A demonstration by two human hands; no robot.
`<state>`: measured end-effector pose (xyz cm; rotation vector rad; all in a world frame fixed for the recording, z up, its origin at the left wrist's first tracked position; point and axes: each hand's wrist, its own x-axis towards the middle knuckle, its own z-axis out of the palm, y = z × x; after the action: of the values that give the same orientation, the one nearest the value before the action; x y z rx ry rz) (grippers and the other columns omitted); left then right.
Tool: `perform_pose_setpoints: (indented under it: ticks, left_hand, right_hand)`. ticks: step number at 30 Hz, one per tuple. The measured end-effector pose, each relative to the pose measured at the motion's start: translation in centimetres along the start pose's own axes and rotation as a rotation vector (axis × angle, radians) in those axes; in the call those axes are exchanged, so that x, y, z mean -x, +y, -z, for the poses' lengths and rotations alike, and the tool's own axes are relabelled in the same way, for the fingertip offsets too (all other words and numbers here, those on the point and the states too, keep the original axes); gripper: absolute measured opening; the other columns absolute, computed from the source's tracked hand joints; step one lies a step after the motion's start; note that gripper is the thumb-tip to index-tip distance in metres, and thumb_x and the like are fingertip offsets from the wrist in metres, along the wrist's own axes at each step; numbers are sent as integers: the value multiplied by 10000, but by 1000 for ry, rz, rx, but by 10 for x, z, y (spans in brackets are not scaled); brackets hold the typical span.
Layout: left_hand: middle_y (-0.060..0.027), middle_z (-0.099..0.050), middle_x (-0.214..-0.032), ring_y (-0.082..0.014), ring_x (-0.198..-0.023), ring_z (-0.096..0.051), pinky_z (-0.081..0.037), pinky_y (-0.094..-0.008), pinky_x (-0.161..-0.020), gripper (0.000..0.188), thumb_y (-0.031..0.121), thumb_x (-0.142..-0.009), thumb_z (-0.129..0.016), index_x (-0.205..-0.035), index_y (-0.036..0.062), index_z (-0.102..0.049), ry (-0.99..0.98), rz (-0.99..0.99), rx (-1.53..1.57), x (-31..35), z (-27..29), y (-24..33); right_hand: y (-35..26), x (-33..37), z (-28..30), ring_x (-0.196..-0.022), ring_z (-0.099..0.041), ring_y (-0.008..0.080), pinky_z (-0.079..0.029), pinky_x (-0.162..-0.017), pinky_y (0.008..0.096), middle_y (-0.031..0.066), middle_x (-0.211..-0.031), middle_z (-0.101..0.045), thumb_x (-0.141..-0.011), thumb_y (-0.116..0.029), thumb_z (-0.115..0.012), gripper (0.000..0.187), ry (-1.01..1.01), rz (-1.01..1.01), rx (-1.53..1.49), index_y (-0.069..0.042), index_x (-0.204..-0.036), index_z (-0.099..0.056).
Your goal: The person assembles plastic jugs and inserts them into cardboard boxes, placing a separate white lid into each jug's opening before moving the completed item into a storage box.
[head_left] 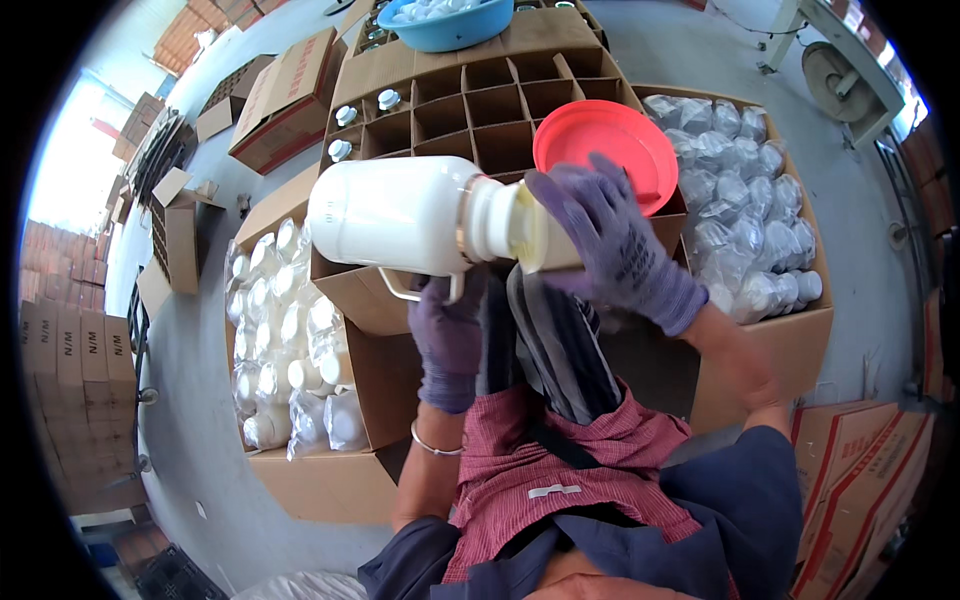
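A large white vacuum flask (390,212) lies sideways in the air in front of me, its mouth pointing right. My left hand (445,335), in a purple-grey glove, is closed on the white side handle beneath it. My right hand (630,245), gloved alike, is closed around a cream-coloured cup (548,238) at the flask's mouth. The cup meets the white neck; whether it is fastened there I cannot tell. Behind my right hand a red plastic basin (612,140) rests on a divided carton (440,115), partly covered by the fingers.
An open carton on the left holds several plastic-wrapped white cups (290,330). Clear-wrapped parts (745,190) fill another carton on the right. White-capped bottles (388,99) stand in the divided carton. A blue basin (448,25) sits beyond. Flattened cartons (855,490) lean at the lower right.
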<state>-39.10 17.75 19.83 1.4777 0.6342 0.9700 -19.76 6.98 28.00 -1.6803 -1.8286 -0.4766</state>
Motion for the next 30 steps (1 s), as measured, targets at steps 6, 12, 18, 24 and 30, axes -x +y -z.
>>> perform_pose_setpoints:
  ticks: [6, 12, 18, 24, 30]
  left_hand:
    - [-101, -580, -1203, -266, -1100, -574, -493, -390, -890, 198, 38, -899, -601, -1089, 14, -656, 126, -248, -426, 43, -33, -4]
    - [-181, -597, -1216, -355, -1163, -552, -449, -458, -989, 231, 149, -925, -597, -1129, 43, -618, -283, -283, -108, 39, -25, 68]
    - [-194, -586, -1197, -400, -1127, -574, -470, -467, -956, 259, 52, -860, -620, -1119, 67, -600, -529, -599, -508, 37, 16, 35]
    - [-235, -481, -1327, -430, -1189, -512, -437, -548, -981, 532, 106, -864, -625, -1338, 33, -395, -626, -656, -935, 110, 97, -13]
    - [-251, -459, -1374, -421, -1247, -478, -389, -493, -1047, 534, 105, -918, -545, -1395, -40, -353, -684, -436, -1061, 90, 130, 5]
  right_hand:
    - [-22, 31, -26, -1006, -600, 214, -481, -904, 347, 107, -1083, -607, -876, -169, -653, 401, 467, -716, -1194, -27, -1222, -509]
    - [10, 88, -67, -1080, -584, 153, -466, -947, 305, 78, -1190, -611, -947, -250, -592, 420, -157, -286, -1324, -52, -1311, -527]
    - [10, 41, -43, -895, -653, 232, -509, -815, 323, 113, -966, -679, -966, -399, -528, 397, -636, -559, -1205, -27, -1053, -638]
    - [-5, 103, 2, -832, -658, 179, -511, -754, 303, 117, -898, -682, -892, -227, -647, 219, 115, -502, -754, -28, -982, -662]
    - [174, 241, -27, -1015, -610, 284, -408, -925, 516, 108, -1066, -636, -829, -273, -661, 359, 107, -1024, 435, -122, -1150, -610]
